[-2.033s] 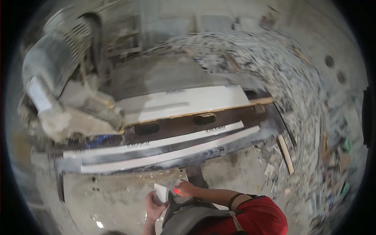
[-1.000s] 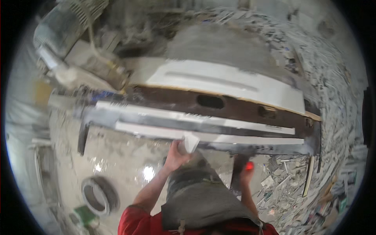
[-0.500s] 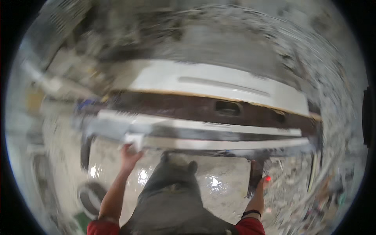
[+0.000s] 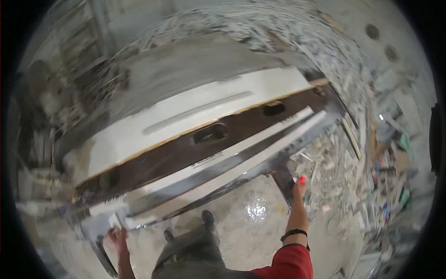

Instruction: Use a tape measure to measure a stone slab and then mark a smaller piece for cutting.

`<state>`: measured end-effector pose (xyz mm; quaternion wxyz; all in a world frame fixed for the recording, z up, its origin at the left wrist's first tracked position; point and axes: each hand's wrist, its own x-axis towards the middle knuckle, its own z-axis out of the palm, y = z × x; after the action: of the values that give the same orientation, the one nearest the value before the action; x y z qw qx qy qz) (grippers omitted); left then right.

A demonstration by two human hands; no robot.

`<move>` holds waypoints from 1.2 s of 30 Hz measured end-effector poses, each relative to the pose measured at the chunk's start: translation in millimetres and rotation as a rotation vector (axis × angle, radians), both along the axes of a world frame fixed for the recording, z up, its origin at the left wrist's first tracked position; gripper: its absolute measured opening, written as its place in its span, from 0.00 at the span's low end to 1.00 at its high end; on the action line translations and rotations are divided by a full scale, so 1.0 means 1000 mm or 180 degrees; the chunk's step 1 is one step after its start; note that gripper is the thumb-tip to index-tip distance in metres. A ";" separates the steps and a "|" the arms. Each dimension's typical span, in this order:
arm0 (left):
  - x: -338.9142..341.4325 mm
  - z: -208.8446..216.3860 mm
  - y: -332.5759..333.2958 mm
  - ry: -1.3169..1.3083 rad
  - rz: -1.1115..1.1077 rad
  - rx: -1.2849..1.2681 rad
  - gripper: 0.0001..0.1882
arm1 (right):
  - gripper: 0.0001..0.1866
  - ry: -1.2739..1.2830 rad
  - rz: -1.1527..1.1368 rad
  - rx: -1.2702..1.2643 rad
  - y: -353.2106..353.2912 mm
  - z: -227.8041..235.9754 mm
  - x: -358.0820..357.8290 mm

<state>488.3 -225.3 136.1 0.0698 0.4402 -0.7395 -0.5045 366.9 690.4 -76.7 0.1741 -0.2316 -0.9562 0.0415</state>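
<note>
My left hand point(image 4: 118, 238) is closed on a small white block point(image 4: 114, 221), at the near left end of a long strip point(image 4: 200, 188) of white material. This strip lies along the near edge of a dark brown bench point(image 4: 174, 153), with a second white strip point(image 4: 260, 136) beside it. Out to the right, my right hand point(image 4: 299, 189) hangs low past the bench's near edge, its fingers curled. A bright red spot point(image 4: 302, 180) shows at its fingertips; what it belongs to I cannot make out.
A wide white slab point(image 4: 195, 114) lies along the bench's far side, with a grey board point(image 4: 186, 65) behind it. Oval holes point(image 4: 210, 134) open in the brown face. Heaps of broken offcuts point(image 4: 320, 172) cover the floor at right and behind. The floor near my feet shines wet.
My view has turned, so the bench now slants up to the right. My left hand has moved left along the strip with the white block. The right hand stays beyond the near edge.
</note>
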 end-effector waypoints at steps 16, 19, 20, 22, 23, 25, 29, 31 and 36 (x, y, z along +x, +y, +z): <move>-0.079 -0.041 -0.077 -0.0399 0.0562 -0.1922 0.37 | 0.16 0.0184 0.0803 -0.3827 -0.425 0.106 0.059; -0.078 -0.053 -0.143 -0.0228 0.0512 -0.2122 0.36 | 0.16 -0.0308 0.0888 -0.4042 -0.491 0.122 0.106; -0.078 -0.059 -0.163 -0.0249 0.0528 -0.2146 0.36 | 0.17 -0.0536 0.0945 -0.4002 -0.512 0.127 0.115; -0.077 -0.073 -0.199 -0.0261 0.0517 -0.2110 0.36 | 0.15 -0.0685 0.1079 -0.3775 -0.561 0.136 0.126; -0.078 -0.082 -0.217 -0.0176 0.0505 -0.2201 0.36 | 0.14 -0.0837 0.1218 -0.3591 -0.585 0.141 0.127; -0.080 -0.099 -0.243 -0.0078 0.0472 -0.2207 0.35 | 0.16 -0.1060 0.1415 -0.3418 -0.631 0.153 0.125; -0.094 -0.117 -0.260 0.0398 0.0335 -0.2175 0.35 | 0.18 -0.1280 0.1757 -0.3306 -0.754 0.189 0.107; -0.103 -0.122 -0.264 0.0308 0.0467 -0.2376 0.33 | 0.20 -0.1382 0.2023 -0.3344 -0.803 0.193 0.100; -0.108 -0.128 -0.273 0.0331 0.0512 -0.2283 0.34 | 0.24 -0.1491 0.3286 -0.2208 -0.891 0.199 0.069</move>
<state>380.4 -498.3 8.0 0.2965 0.4182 -0.8278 -0.2279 435.9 -200.4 121.9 -0.1652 0.2106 -0.8882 0.3735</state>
